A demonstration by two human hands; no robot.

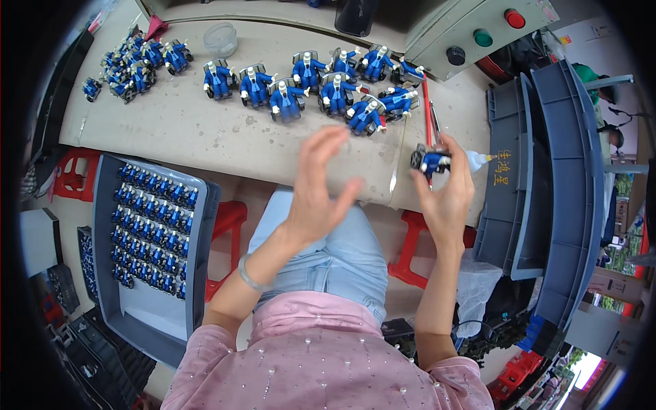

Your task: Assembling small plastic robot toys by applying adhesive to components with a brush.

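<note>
Between the thumb and fingers of my right hand is a small toy figure in blue on a dark wheeled seat, held over the right part of the table. My left hand, a little blurred, hovers over the table's front edge with its fingers apart and nothing in them. Beyond it stand several matching blue figures with pale heads, in a loose group. The nearest figure is just past my left fingertips. More figures crowd together at the table's far left.
A grey tray with rows of figures is at my left. Right of the table stand stacked grey crates. A red stick and a white bottle lie near my right hand. A clear cup and a button box are farther back.
</note>
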